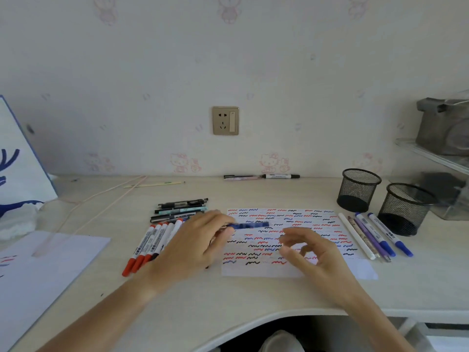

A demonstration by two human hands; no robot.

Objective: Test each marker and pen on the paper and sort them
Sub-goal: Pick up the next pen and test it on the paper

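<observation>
While the left hand pinches a blue pen over the scribbled paper, the right hand hovers loosely curled, empty. At two o'clock stand mesh cups; at twelve, a wall socket above the pale desk.

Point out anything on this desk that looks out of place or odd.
Two pens lie alone against the wall, apart from both sorted groups. The two mesh cups stand without pens while the tested ones lie loose beside the paper. A pink cord trails across the desk. Nothing looks spilled or damaged.
</observation>
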